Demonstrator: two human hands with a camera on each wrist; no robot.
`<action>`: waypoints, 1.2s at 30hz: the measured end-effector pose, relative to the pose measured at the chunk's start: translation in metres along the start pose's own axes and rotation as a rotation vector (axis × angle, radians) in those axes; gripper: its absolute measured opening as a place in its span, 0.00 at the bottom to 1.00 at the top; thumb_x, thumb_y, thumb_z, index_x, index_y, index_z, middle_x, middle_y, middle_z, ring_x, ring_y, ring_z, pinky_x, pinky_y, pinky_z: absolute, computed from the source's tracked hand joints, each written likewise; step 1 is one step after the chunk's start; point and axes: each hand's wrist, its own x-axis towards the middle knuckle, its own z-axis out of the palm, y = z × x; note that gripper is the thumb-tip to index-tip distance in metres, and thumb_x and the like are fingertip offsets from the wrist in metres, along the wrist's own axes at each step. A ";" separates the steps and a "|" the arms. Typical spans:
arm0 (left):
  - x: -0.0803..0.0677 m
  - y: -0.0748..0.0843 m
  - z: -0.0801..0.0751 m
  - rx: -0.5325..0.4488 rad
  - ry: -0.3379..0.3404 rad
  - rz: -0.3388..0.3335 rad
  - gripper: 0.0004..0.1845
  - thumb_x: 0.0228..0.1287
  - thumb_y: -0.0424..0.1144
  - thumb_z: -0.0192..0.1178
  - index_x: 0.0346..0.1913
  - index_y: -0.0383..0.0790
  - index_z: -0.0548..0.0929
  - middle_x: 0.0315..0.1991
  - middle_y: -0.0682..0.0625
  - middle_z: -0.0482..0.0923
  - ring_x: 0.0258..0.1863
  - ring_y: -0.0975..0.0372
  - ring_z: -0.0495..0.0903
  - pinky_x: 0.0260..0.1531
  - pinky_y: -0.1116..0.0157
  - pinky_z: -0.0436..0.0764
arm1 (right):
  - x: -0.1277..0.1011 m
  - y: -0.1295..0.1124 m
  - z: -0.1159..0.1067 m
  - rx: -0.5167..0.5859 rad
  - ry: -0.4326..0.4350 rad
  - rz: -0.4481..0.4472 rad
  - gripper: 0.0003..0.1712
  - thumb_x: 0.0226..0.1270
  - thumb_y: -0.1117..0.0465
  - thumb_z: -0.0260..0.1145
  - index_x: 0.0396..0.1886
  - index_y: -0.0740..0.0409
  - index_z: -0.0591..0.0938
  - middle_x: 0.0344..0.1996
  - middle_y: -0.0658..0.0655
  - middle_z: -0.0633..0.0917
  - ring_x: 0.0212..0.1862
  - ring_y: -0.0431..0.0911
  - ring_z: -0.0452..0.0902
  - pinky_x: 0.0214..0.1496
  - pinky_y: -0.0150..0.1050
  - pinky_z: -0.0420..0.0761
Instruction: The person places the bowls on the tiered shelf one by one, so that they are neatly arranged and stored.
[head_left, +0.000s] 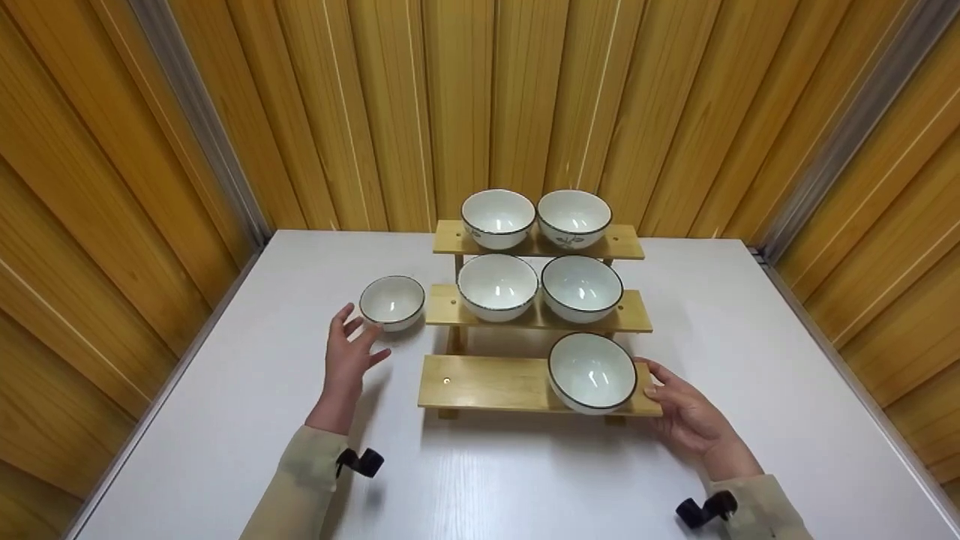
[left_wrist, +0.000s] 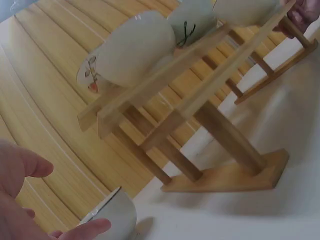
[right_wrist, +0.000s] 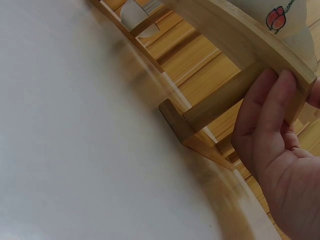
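Note:
A three-tier wooden rack (head_left: pixel 487 382) carries white bowls with dark rims: two on top, two in the middle and one bowl (head_left: pixel 592 371) at the right of the lowest board. My right hand (head_left: pixel 690 416) grips that board's right end; in the right wrist view its fingers (right_wrist: pixel 272 105) curl under the wood. Left of the rack, a smaller white bowl (head_left: pixel 392 300) stands upright on the table. Beside its near left side is my left hand (head_left: pixel 349 360), fingers spread and loosely bent, holding nothing. The left wrist view shows the small bowl (left_wrist: pixel 117 217) partly behind a finger.
The white table (head_left: pixel 525 487) runs back to a wood-panelled wall (head_left: pixel 517 97), with more panels on both sides. Grey metal posts (head_left: pixel 202 120) stand at the corners. Black wrist cameras (head_left: pixel 364 461) are strapped over both sleeves.

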 end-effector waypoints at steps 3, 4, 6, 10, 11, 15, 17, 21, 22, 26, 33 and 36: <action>0.017 -0.006 0.000 0.020 0.037 -0.025 0.43 0.73 0.37 0.59 0.83 0.46 0.48 0.80 0.34 0.50 0.73 0.43 0.67 0.51 0.57 0.91 | 0.000 0.000 0.000 -0.011 0.022 0.004 0.31 0.79 0.77 0.35 0.69 0.50 0.72 0.60 0.58 0.84 0.60 0.50 0.84 0.64 0.39 0.85; 0.022 -0.007 0.000 0.026 0.045 -0.031 0.44 0.73 0.38 0.59 0.84 0.47 0.46 0.81 0.35 0.49 0.74 0.43 0.66 0.53 0.55 0.90 | -0.001 0.000 0.000 -0.016 0.028 0.007 0.31 0.80 0.77 0.35 0.69 0.50 0.72 0.60 0.58 0.84 0.59 0.49 0.84 0.64 0.39 0.85; 0.031 -0.010 0.000 0.045 0.054 -0.041 0.45 0.73 0.40 0.60 0.84 0.48 0.44 0.82 0.35 0.47 0.75 0.43 0.66 0.57 0.52 0.88 | -0.001 0.000 0.000 -0.021 0.033 0.012 0.31 0.80 0.77 0.36 0.69 0.49 0.72 0.60 0.58 0.84 0.59 0.49 0.84 0.63 0.39 0.85; 0.046 -0.013 0.002 0.094 0.059 -0.053 0.48 0.74 0.42 0.59 0.84 0.50 0.40 0.82 0.35 0.47 0.73 0.43 0.68 0.63 0.48 0.84 | 0.000 -0.001 -0.001 -0.003 0.010 0.020 0.31 0.80 0.77 0.35 0.69 0.49 0.72 0.60 0.58 0.83 0.59 0.49 0.84 0.62 0.38 0.86; 0.049 -0.014 0.003 0.105 0.057 -0.059 0.48 0.73 0.42 0.59 0.84 0.50 0.39 0.82 0.35 0.48 0.73 0.43 0.69 0.64 0.48 0.83 | 0.000 -0.001 -0.002 0.004 0.002 0.019 0.32 0.80 0.77 0.34 0.69 0.50 0.71 0.60 0.58 0.83 0.59 0.49 0.84 0.62 0.38 0.86; 0.061 -0.016 0.005 0.111 0.049 -0.091 0.48 0.73 0.41 0.58 0.85 0.50 0.39 0.81 0.35 0.51 0.71 0.46 0.70 0.62 0.51 0.85 | 0.001 -0.001 -0.003 0.024 -0.026 0.016 0.32 0.79 0.78 0.31 0.69 0.51 0.71 0.60 0.58 0.82 0.58 0.50 0.85 0.61 0.38 0.87; 0.065 -0.017 0.006 0.091 0.044 -0.110 0.47 0.74 0.40 0.58 0.85 0.51 0.39 0.81 0.36 0.53 0.70 0.47 0.72 0.58 0.53 0.87 | 0.001 0.000 -0.003 0.029 -0.038 0.012 0.33 0.79 0.78 0.29 0.68 0.51 0.72 0.60 0.58 0.81 0.58 0.50 0.85 0.62 0.38 0.87; 0.070 -0.020 0.007 0.015 0.019 -0.134 0.46 0.73 0.35 0.56 0.85 0.53 0.40 0.82 0.36 0.51 0.69 0.47 0.73 0.47 0.57 0.91 | 0.001 0.000 -0.003 0.022 -0.034 0.003 0.34 0.79 0.78 0.29 0.68 0.52 0.72 0.60 0.58 0.81 0.57 0.50 0.85 0.61 0.38 0.86; 0.070 -0.020 0.007 -0.005 0.012 -0.133 0.46 0.73 0.34 0.55 0.85 0.53 0.41 0.82 0.37 0.50 0.68 0.46 0.73 0.45 0.57 0.92 | 0.001 0.000 -0.003 0.023 -0.031 0.002 0.34 0.79 0.78 0.30 0.68 0.51 0.73 0.60 0.58 0.81 0.58 0.50 0.85 0.62 0.38 0.86; 0.071 -0.021 0.008 -0.056 0.002 -0.114 0.45 0.69 0.27 0.53 0.84 0.51 0.46 0.82 0.36 0.50 0.66 0.45 0.73 0.39 0.60 0.92 | 0.001 0.000 -0.002 0.023 -0.016 0.002 0.34 0.79 0.78 0.31 0.69 0.51 0.73 0.60 0.58 0.81 0.58 0.50 0.85 0.62 0.37 0.86; 0.073 -0.023 0.009 -0.160 0.026 -0.105 0.46 0.64 0.21 0.51 0.84 0.47 0.51 0.81 0.34 0.52 0.70 0.44 0.69 0.47 0.57 0.91 | 0.001 0.000 -0.003 0.033 -0.048 0.004 0.34 0.79 0.77 0.28 0.69 0.51 0.72 0.61 0.58 0.82 0.58 0.50 0.85 0.61 0.37 0.86; 0.074 -0.024 0.008 -0.188 0.032 -0.097 0.47 0.62 0.19 0.50 0.83 0.46 0.52 0.81 0.34 0.53 0.72 0.44 0.67 0.52 0.55 0.89 | 0.000 0.001 -0.003 0.023 -0.045 0.002 0.34 0.79 0.77 0.28 0.69 0.51 0.72 0.60 0.58 0.82 0.57 0.49 0.85 0.59 0.36 0.87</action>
